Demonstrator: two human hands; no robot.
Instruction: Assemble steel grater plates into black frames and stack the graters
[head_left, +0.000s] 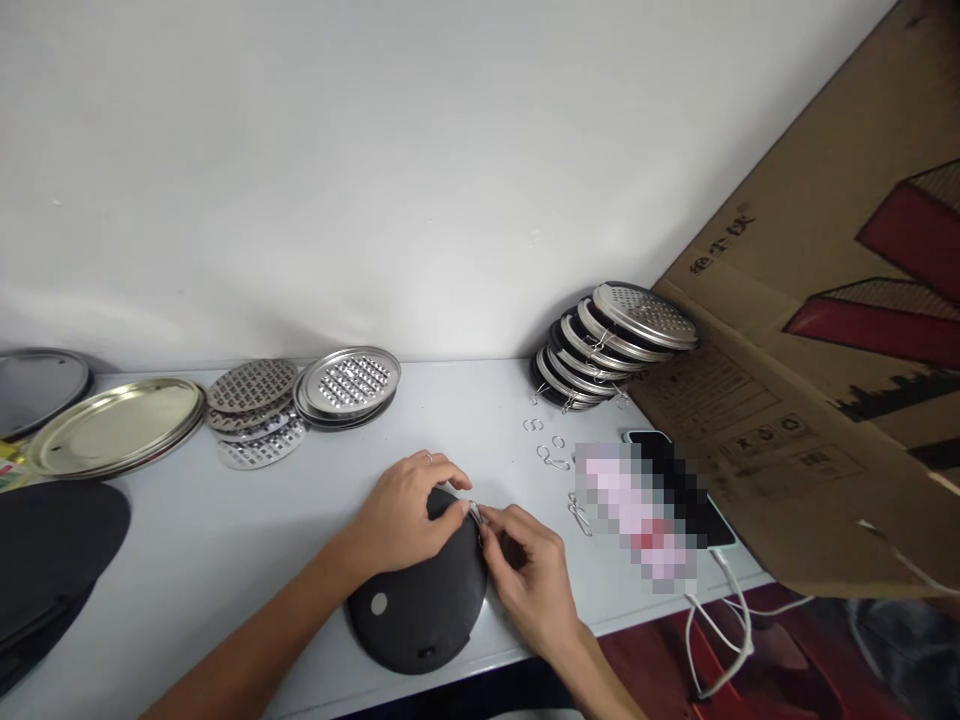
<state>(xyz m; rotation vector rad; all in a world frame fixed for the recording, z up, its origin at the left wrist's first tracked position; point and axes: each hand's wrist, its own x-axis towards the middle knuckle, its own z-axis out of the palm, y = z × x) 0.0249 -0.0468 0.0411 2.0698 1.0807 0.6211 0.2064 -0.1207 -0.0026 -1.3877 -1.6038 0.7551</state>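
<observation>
A black round disc (420, 620) with a small light dot lies near the table's front edge. My left hand (409, 510) curls over its far side, gripping it, with the thumb by the rim. At the disc's right rim, my right hand (529, 565) pinches a small metal wire clip (475, 514). Thumb and fingertips partly cover that clip, so whether it is hooked into the disc cannot be made out. To the right of my right hand lie several loose wire clips (578, 515) and rings (558, 442).
At the back right leans a stack of round grater discs (645, 315) with wire clips attached. Perforated plates (259, 430), a grater disc (352, 385) and gold-toned lids (120, 425) sit at the back left. A phone (720, 525), white cable (739, 655) and cardboard box (750, 400) occupy the right.
</observation>
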